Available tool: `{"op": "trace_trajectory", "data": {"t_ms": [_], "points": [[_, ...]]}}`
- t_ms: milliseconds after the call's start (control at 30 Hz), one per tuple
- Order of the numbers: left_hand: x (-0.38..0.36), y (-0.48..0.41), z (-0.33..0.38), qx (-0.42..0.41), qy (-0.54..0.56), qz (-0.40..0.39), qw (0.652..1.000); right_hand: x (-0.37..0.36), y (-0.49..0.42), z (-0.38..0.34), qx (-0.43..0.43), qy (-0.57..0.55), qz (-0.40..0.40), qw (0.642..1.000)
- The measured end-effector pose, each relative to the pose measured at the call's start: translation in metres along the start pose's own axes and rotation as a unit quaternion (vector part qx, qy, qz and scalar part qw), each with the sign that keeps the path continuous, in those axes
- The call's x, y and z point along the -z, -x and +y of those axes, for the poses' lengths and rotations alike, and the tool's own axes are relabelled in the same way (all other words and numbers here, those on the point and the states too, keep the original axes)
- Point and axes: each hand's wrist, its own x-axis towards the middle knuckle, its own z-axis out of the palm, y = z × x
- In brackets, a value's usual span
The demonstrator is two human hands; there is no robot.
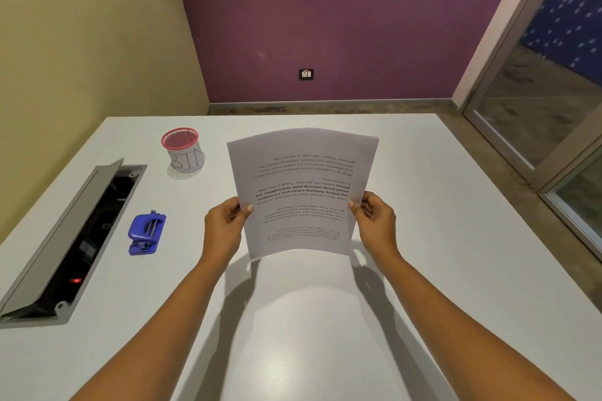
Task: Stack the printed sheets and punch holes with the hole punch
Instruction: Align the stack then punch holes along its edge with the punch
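I hold the printed sheets (303, 192) upright above the middle of the white table (439, 238), bowed slightly, with the text upside down to me. My left hand (224, 228) grips their left edge and my right hand (374, 221) grips their right edge, thumbs on the facing side. Their lower edge hangs just above the tabletop and casts a shadow. How many sheets are in the stack cannot be made out. The blue hole punch (146, 233) lies on the table to the left of my left hand, untouched.
A red mesh cup (182, 150) with a paper label reading BIN stands at the back left. An open grey cable hatch (65, 238) is sunk in the table's left side. A glass door (553, 91) stands on the right.
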Motion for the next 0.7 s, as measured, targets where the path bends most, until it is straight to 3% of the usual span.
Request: {"op": "trace_trajectory", "data": {"t_ms": [167,267,400,533,700], "points": [[0.001,-0.002,0.005,0.004,0.010,-0.010,1.000,0.000,0.000,-0.004,0.009,-0.008,-0.001,1.000],[0.000,0.001,0.000,0.019,0.004,-0.041,0.999,0.001,0.001,-0.001,-0.017,0.021,-0.007,1.000],[0.000,-0.001,-0.005,0.029,-0.026,-0.026,0.999,0.003,0.002,0.007,-0.040,0.079,-0.017,0.996],[0.000,-0.002,-0.005,0.034,-0.034,-0.012,0.999,0.007,0.003,0.018,-0.122,0.170,-0.028,0.977],[0.000,-0.002,-0.005,0.067,0.003,0.034,0.997,0.009,0.010,0.032,-0.247,0.236,-0.131,0.931]]}}
